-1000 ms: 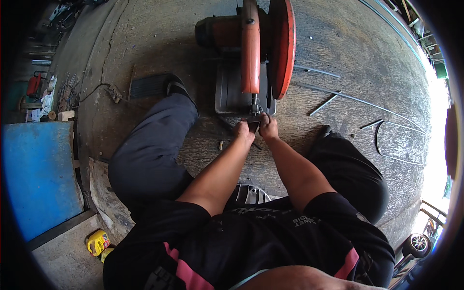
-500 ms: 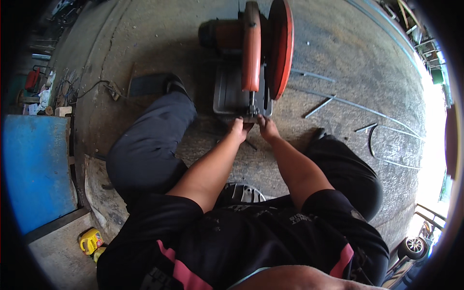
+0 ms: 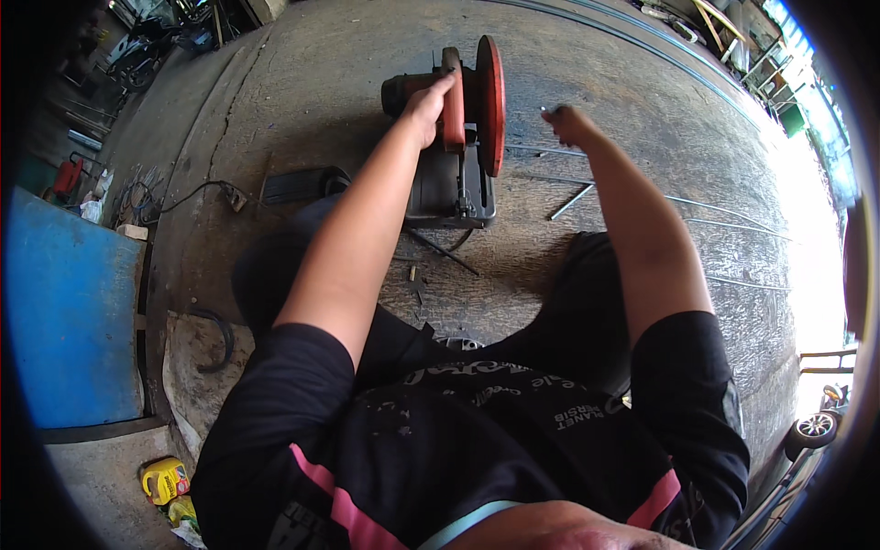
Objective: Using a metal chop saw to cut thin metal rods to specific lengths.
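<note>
An orange cut-off saw (image 3: 455, 121) with a round red wheel guard (image 3: 491, 110) stands on the floor in front of me. Its dark base (image 3: 435, 197) faces me, with a small clamp at the near end. My left hand (image 3: 427, 108) grips the saw's orange arm from the left side, fingers partly hidden behind it. To the right of the wheel guard, my right hand (image 3: 570, 126) reaches low over the floor with curled fingers. A small pale speck shows at its fingertips; whether it is held, I cannot tell.
Thin metal rods (image 3: 570, 202) lie on the floor right of the saw. Long pipes (image 3: 632, 41) run along the far right. A blue panel (image 3: 73, 312) stands at left, with a yellow jug (image 3: 165, 480) below it. A cable (image 3: 188, 203) snakes across the left floor.
Both hands have left the clamp end of the saw base. The left went up to the saw's arm, the right out to the right past the wheel guard. The view has shifted.
</note>
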The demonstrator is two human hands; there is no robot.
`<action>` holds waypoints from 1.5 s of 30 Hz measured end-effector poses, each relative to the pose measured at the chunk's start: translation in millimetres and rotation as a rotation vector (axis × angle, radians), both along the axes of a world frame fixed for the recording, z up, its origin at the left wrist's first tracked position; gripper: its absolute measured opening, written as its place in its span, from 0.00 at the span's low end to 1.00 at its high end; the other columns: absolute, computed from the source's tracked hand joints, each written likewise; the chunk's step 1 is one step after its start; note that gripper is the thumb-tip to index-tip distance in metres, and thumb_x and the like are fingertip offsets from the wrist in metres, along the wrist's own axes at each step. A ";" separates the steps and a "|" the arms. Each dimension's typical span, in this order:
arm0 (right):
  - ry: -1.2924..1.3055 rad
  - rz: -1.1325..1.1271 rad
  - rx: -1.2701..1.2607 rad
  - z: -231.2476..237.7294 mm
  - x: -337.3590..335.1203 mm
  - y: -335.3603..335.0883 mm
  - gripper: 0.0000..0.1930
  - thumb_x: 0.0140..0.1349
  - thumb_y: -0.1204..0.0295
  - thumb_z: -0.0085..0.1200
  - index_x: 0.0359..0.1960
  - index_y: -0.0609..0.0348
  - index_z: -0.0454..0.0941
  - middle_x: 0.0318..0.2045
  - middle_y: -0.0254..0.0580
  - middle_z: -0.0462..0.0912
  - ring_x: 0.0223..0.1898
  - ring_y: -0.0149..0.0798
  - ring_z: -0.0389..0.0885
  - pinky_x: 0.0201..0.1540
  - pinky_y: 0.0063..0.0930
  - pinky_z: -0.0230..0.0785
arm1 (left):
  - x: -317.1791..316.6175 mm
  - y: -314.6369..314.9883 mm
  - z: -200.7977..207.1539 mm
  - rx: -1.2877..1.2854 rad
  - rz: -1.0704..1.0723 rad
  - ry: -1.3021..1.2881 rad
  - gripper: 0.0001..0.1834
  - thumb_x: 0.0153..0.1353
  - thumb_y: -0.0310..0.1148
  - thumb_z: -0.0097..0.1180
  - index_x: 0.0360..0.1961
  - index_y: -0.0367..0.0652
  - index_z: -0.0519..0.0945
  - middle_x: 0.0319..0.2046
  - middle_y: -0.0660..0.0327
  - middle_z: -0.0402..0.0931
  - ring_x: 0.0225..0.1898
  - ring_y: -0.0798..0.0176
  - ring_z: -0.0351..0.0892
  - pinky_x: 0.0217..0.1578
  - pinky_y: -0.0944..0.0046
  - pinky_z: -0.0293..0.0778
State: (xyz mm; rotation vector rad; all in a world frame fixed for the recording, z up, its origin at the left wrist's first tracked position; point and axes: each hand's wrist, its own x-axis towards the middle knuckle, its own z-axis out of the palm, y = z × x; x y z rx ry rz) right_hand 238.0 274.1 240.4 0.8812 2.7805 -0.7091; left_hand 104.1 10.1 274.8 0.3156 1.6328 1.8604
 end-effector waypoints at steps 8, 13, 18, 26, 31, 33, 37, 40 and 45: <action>0.366 0.129 -0.057 64.0 -2.5 -72.4 0.34 0.58 0.46 0.50 0.58 0.58 0.65 0.49 0.63 0.74 0.54 0.57 0.71 0.55 0.39 0.63 | 8.2 22.3 -4.3 -0.495 0.089 0.165 0.24 0.52 0.46 0.58 0.37 0.31 0.79 0.28 0.48 0.78 0.26 0.51 0.80 0.30 0.57 0.76; 0.512 -0.073 -0.327 59.1 -28.0 -74.7 0.37 0.59 0.46 0.49 0.62 0.60 0.59 0.51 0.64 0.73 0.55 0.56 0.70 0.55 0.39 0.63 | 23.6 19.3 8.1 -0.340 -0.053 0.012 0.19 0.54 0.36 0.59 0.40 0.32 0.71 0.24 0.55 0.72 0.20 0.59 0.74 0.20 0.59 0.76; 0.520 -0.019 -0.367 47.4 -59.7 -84.9 0.35 0.61 0.54 0.45 0.63 0.67 0.52 0.54 0.68 0.68 0.57 0.57 0.68 0.57 0.37 0.61 | -9.9 21.2 20.4 -0.400 -0.263 0.053 0.16 0.55 0.34 0.58 0.38 0.33 0.70 0.25 0.55 0.72 0.25 0.58 0.76 0.25 0.57 0.76; 0.534 -0.026 -0.189 12.4 -93.7 -66.7 0.33 0.61 0.60 0.41 0.64 0.65 0.49 0.54 0.67 0.68 0.58 0.55 0.67 0.58 0.36 0.59 | -6.9 28.3 -5.7 -0.409 -0.123 0.173 0.12 0.53 0.35 0.57 0.29 0.34 0.75 0.20 0.58 0.71 0.20 0.61 0.74 0.23 0.62 0.72; 0.569 0.010 -0.339 13.6 -97.0 -67.9 0.36 0.59 0.58 0.42 0.65 0.62 0.46 0.53 0.71 0.68 0.57 0.63 0.66 0.59 0.41 0.58 | -6.4 24.7 -4.0 -0.419 -0.098 0.305 0.14 0.49 0.35 0.54 0.25 0.31 0.77 0.20 0.54 0.74 0.21 0.60 0.76 0.23 0.61 0.72; 0.538 -0.104 -0.290 25.7 -90.0 -83.7 0.37 0.58 0.59 0.45 0.65 0.60 0.45 0.52 0.71 0.68 0.56 0.64 0.66 0.59 0.42 0.58 | -3.8 22.1 2.0 -0.423 -0.092 0.309 0.14 0.48 0.36 0.54 0.24 0.31 0.77 0.20 0.54 0.74 0.22 0.59 0.77 0.24 0.61 0.72; 0.542 -0.133 -0.193 40.0 -80.8 -101.4 0.37 0.57 0.61 0.48 0.64 0.59 0.45 0.52 0.70 0.69 0.56 0.64 0.67 0.59 0.44 0.59 | -2.7 26.6 -0.2 -0.469 -0.045 0.361 0.15 0.47 0.37 0.55 0.23 0.31 0.77 0.21 0.53 0.76 0.23 0.59 0.78 0.25 0.61 0.72; 0.496 -0.167 -0.185 43.2 -80.0 -105.0 0.36 0.56 0.62 0.48 0.64 0.58 0.47 0.52 0.68 0.69 0.55 0.63 0.67 0.58 0.45 0.60 | -3.2 25.9 -1.0 -0.502 -0.031 0.384 0.16 0.46 0.38 0.55 0.23 0.31 0.78 0.22 0.52 0.76 0.23 0.58 0.78 0.27 0.60 0.72; 0.571 -0.127 -0.149 29.9 -89.9 -95.0 0.36 0.55 0.63 0.49 0.63 0.60 0.47 0.51 0.69 0.70 0.54 0.63 0.69 0.57 0.44 0.62 | -6.4 27.9 0.7 -0.530 -0.006 0.415 0.18 0.44 0.39 0.56 0.25 0.30 0.78 0.23 0.50 0.77 0.26 0.57 0.79 0.29 0.59 0.73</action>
